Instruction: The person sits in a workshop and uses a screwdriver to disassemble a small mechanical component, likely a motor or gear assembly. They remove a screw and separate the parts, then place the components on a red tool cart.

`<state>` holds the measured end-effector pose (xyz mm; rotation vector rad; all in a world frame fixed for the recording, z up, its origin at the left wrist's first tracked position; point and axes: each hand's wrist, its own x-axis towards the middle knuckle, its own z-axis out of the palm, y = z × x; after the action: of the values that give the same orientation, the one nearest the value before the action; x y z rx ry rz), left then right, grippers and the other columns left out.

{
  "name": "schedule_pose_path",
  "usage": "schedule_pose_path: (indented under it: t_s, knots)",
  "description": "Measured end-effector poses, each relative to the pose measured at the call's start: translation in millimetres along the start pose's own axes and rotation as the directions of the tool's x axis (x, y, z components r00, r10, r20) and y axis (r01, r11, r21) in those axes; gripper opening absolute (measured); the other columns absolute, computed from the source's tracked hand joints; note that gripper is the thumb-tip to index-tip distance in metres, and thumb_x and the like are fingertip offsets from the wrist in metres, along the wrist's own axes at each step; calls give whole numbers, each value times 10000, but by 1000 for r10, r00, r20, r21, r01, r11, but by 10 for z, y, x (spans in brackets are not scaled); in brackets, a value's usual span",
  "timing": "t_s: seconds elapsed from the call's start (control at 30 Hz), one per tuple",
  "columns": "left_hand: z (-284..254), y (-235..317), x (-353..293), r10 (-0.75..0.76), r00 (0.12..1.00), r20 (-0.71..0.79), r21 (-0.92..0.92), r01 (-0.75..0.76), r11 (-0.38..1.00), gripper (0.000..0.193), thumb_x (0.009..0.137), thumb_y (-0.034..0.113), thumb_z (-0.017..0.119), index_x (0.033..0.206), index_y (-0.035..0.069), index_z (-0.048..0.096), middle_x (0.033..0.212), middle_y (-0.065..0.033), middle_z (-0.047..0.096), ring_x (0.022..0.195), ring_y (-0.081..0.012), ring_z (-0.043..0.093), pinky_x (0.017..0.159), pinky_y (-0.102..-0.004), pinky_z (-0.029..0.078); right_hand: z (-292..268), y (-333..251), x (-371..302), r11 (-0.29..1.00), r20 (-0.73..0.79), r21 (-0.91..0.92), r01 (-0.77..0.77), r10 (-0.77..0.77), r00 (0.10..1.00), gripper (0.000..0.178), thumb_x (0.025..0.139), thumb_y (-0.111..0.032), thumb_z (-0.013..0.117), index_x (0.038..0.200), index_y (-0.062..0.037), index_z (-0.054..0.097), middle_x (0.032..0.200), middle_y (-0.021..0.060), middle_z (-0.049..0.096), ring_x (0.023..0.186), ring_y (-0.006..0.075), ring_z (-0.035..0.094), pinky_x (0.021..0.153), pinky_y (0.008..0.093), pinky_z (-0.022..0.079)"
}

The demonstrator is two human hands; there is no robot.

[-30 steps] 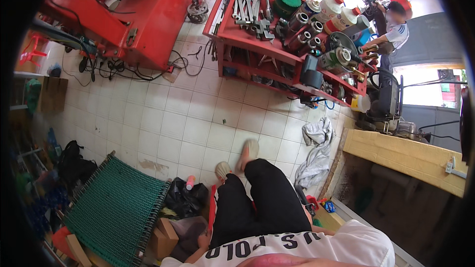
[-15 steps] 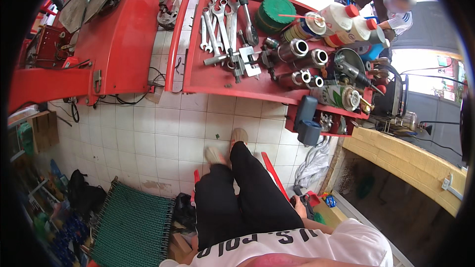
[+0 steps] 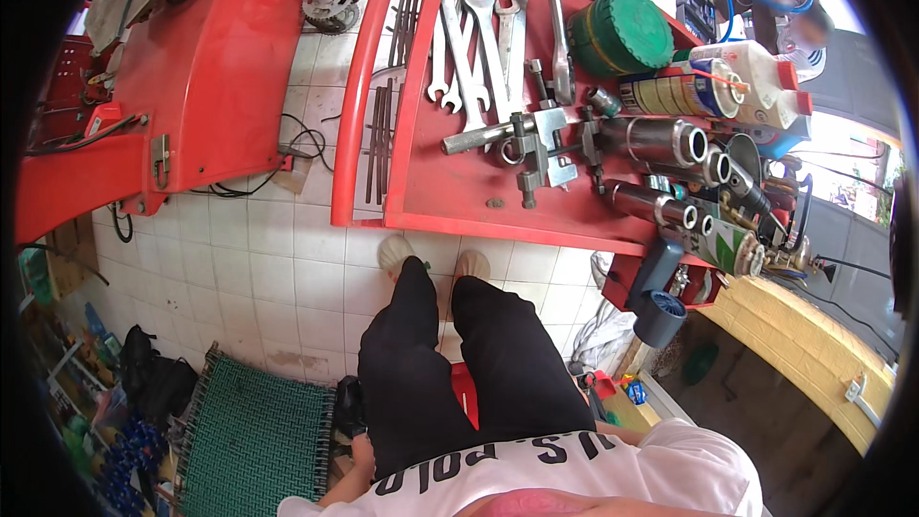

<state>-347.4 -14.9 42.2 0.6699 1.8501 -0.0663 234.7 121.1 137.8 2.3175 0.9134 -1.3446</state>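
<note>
My left hand (image 3: 362, 452) hangs low by my left thigh, next to a black bag (image 3: 350, 406); its fingers are hidden. Only a strip of my right forearm (image 3: 620, 435) shows beside my right thigh, and the hand is out of sight. Neither hand touches the red tool cart (image 3: 450, 206) in front of me. On its top lie several combination wrenches (image 3: 488, 29), a green-handled ratchet (image 3: 559, 33), and a steel puller-like tool (image 3: 546, 148). Long sockets (image 3: 656, 141), a green tub (image 3: 622, 33) and a spray can (image 3: 684, 88) stand or lie at the right.
A red machine (image 3: 225, 67) stands at the left, with cables on the tiled floor. A green woven seat (image 3: 258, 431) is at lower left. A dark blue holder (image 3: 659, 297) juts from the cart's front right corner. Another person (image 3: 802, 53) is at far right.
The cart now looks larger and nearer. My feet have shifted, my knees are farther apart, and something red shows between my thighs. My left hand came into view; my right hand dropped from sight.
</note>
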Motion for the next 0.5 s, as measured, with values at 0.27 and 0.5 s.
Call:
schedule_pose_path:
  t_s: [0.27,0.5]
  knots:
    - [-40,208,155,-84,996,-3,101,84,991,346,961,237,552,837,-69,656,669,-204,613,578,-251,546,564,-428,414,245,89,401,996,-61,52,78,-75,995,658,869,-405,698,1402,-125,432,1165,262,670,1117,433,644,943,463,494]
    - [-3,458,180,-83,996,-44,179,90,980,394,964,274,565,828,-86,649,654,-219,606,565,-257,539,567,-430,417,496,786,754,948,-122,62,311,-302,946,646,876,-346,710,1412,-126,424,1224,262,658,1182,403,630,987,430,480]
